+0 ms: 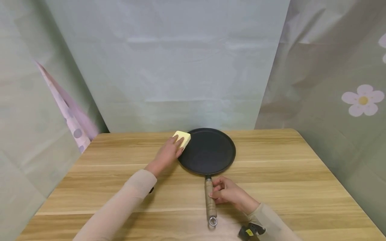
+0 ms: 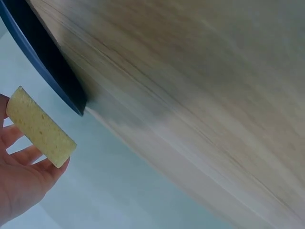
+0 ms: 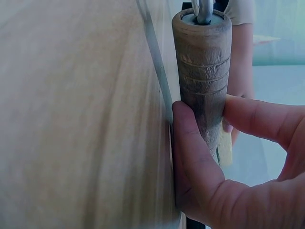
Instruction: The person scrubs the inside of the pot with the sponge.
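Note:
A flat black frying pan point(image 1: 208, 150) lies on the wooden table, its round plate toward the far edge and its wooden handle point(image 1: 210, 201) pointing to the near side. My left hand point(image 1: 167, 154) holds a pale yellow sponge point(image 1: 184, 136) over the pan's upper left rim. In the left wrist view the sponge point(image 2: 42, 128) sits between the thumb and fingers, apart from the pan's edge point(image 2: 52, 71). My right hand point(image 1: 230, 194) pinches the handle from the right side. The right wrist view shows thumb and fingers on either side of the wooden grip point(image 3: 202, 62).
The wood-grain table point(image 1: 286, 180) extends to both sides of the pan. Behind it hangs a pale grey-green sheet point(image 1: 187, 67), with a flower-printed curtain point(image 1: 316, 100) on the right. A metal hanging ring point(image 1: 212, 221) ends the handle.

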A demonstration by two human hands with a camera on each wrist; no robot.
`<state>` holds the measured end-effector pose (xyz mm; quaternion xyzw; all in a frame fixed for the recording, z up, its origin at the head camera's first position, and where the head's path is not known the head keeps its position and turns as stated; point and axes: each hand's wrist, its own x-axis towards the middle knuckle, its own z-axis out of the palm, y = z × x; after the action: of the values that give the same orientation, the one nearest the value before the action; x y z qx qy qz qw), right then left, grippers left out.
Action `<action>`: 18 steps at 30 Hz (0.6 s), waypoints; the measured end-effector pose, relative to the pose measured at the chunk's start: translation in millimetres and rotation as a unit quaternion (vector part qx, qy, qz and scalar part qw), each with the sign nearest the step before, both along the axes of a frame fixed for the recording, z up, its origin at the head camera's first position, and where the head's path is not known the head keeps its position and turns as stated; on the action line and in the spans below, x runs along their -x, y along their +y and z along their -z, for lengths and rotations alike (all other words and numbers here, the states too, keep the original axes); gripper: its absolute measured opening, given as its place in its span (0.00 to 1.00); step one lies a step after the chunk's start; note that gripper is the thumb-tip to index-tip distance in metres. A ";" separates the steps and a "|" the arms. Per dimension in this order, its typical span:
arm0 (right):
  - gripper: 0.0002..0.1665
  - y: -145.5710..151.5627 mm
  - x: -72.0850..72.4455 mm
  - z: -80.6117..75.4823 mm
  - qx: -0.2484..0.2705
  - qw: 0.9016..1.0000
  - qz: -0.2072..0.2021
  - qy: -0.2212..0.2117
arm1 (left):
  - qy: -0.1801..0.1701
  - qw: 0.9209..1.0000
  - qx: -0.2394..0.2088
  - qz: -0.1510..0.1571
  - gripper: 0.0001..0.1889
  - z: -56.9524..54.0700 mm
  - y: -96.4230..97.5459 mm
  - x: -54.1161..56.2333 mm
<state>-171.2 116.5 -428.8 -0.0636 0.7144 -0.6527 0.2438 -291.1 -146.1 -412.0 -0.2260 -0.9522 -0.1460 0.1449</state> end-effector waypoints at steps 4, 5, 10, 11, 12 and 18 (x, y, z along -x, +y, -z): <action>0.22 0.3 0.4 1.4 0.002 1.000 0.001 -0.001 | -0.014 1.000 -0.006 -0.019 0.25 0.3 -7.2 0.9; 0.22 0.1 0.5 1.2 0.003 1.000 0.002 -0.002 | -0.016 1.000 -0.007 -0.024 0.25 0.3 -8.9 0.9; 0.23 -0.4 -0.2 -0.7 0.006 1.000 0.006 -0.005 | -0.019 0.999 -0.010 -0.047 0.25 0.8 -17.1 2.0; 0.23 -0.2 -0.6 -1.1 0.006 1.000 0.005 -0.005 | -0.020 0.998 -0.011 -0.050 0.25 0.9 -18.6 2.1; 0.23 0.0 -0.8 -1.4 0.006 1.000 0.005 -0.004 | -0.022 0.998 -0.011 -0.055 0.25 1.1 -20.2 2.3; 0.23 0.2 0.4 0.1 0.007 1.000 0.005 -0.005 | -0.027 0.996 -0.008 -0.082 0.26 2.6 -28.9 4.3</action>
<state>-171.6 116.6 -428.9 -0.0580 0.7091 -0.6591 0.2437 -295.3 -175.1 -414.7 -0.1420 -0.9699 -0.1475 0.1320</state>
